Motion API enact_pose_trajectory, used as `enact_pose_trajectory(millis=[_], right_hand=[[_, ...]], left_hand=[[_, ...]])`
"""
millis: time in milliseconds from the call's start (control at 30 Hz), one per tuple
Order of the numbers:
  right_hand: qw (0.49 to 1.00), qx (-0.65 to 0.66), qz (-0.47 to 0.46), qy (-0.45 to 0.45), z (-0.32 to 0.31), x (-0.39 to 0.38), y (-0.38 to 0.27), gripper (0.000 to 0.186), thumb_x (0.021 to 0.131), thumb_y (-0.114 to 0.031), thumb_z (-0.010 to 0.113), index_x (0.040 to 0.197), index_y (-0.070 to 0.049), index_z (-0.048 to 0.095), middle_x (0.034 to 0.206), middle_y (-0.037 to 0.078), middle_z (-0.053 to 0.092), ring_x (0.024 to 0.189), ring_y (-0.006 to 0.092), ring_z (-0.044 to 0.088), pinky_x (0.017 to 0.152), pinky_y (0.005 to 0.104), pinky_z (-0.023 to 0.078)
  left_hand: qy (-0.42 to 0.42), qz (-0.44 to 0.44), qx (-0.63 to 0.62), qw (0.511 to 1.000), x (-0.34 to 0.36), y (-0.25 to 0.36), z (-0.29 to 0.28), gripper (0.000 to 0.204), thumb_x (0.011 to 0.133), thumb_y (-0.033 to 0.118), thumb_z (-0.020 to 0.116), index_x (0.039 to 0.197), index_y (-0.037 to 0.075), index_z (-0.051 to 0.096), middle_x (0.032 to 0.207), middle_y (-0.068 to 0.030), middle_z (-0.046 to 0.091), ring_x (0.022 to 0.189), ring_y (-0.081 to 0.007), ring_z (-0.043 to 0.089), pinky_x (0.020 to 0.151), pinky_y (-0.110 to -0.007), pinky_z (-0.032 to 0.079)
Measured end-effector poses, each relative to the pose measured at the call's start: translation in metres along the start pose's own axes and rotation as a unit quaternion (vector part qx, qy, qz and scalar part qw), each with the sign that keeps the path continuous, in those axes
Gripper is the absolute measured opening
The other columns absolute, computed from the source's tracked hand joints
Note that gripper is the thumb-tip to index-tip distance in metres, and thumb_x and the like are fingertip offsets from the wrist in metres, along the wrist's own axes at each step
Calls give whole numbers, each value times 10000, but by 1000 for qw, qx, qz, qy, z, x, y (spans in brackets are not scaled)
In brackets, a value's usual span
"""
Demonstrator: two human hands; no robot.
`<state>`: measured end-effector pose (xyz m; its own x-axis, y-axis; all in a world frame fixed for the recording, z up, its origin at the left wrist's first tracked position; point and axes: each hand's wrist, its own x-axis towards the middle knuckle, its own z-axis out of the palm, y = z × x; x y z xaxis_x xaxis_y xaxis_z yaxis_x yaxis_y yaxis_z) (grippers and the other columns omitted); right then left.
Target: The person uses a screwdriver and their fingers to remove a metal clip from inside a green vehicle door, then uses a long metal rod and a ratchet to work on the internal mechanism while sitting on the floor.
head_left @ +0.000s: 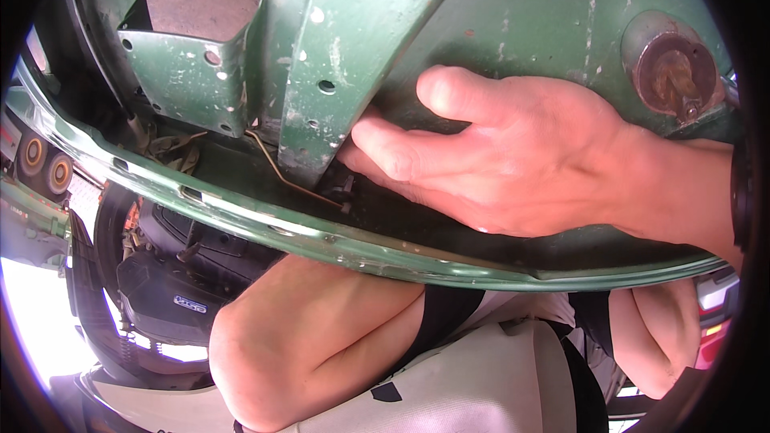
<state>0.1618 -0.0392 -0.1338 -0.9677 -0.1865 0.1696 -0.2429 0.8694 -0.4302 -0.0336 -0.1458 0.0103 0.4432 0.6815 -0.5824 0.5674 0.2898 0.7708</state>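
Observation:
My right hand [513, 156] reaches in from the right, across a green metal panel [529, 24], with a dark band at the wrist. Its fingers are bent, and the tips go in beside and behind the edge of a sloping green brace [333, 56]. One finger at the top stands off from the others. What lies under the fingertips is hidden. Just left of the fingers, a thin bent brass-coloured rod [277, 164] runs down to a small dark fitting [345, 192] in the shadowed trough. My left hand does not show.
A curved green rim [385, 266] crosses below the hand. On the right, a rusty round recess [678, 76] sits in the panel. A perforated green bracket [188, 72] is at upper left. Bent bare legs [321, 321] and a black motor scooter [172, 281] lie beyond the rim.

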Motion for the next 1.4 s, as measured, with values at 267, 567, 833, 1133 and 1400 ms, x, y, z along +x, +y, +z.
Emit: enact_pose_trajectory(millis=[267,567,833,1133,1400], right_hand=[[993,82,16,78,3,-3,3,317,816,-261,652,982,-22,777,1107,57,683,1205,110,528,783,345,430],[996,74,-4,43,-4,-3,8,247,758,-262,652,852,-49,734,1118,63,679,1204,111,498,806,352,423],[1000,20,-19,-12,-7,-7,10,312,809,-254,660,1014,-54,782,1139,18,683,1204,68,490,845,359,429],[1000,-8,-10,13,-5,-6,7,335,839,-246,664,1086,-52,781,1107,16,685,1201,64,507,860,389,433],[1000,21,4,-7,-8,-7,6,283,850,-238,666,1039,-64,785,1158,1,642,1130,69,509,876,354,424]], left_hand=[[32,-1,-24,999,-2,-4,5,308,775,-21,724,1075,-88,697,1083,-192,688,991,-335,671,871,-372,527],[34,-13,-25,999,-2,0,3,285,801,10,706,1069,-88,697,1059,-183,688,971,-321,663,860,-370,520],[31,-27,-35,999,-6,2,5,270,824,38,691,1063,-87,698,1038,-176,689,953,-308,656,850,-369,514],[37,-38,-38,998,-9,-1,5,260,850,70,673,1057,-86,698,1014,-167,689,933,-294,648,839,-367,507],[33,-41,-44,998,-9,-1,5,259,873,98,658,1051,-86,699,993,-159,689,914,-282,641,829,-365,501]])
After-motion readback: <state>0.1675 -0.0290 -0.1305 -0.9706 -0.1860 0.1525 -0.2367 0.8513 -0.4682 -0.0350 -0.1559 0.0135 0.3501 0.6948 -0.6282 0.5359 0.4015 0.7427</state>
